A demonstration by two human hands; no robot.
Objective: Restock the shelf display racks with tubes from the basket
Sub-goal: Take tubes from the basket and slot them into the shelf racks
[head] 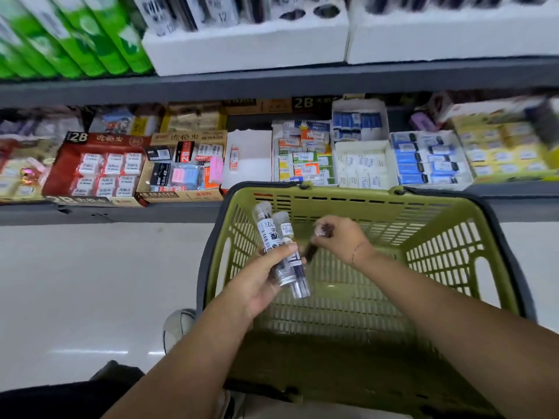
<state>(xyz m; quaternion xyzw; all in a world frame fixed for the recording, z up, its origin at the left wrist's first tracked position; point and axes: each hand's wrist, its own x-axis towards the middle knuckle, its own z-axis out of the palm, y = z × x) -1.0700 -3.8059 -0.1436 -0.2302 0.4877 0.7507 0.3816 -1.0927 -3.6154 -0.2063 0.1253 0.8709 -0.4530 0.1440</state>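
Tubes (269, 234), clear labelled plastic, gripped in left hand (257, 282); right hand (341, 240) pinches what seems another; olive mesh basket (363, 196) looks emptied, white foam rack (242, 46) holes unfilled

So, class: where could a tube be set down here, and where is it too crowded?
Free: two open holes in the white foam rack; the basket floor; the nearly bare white box beside the 4B eraser box. Crowded: remaining eraser trays on the lower shelf.
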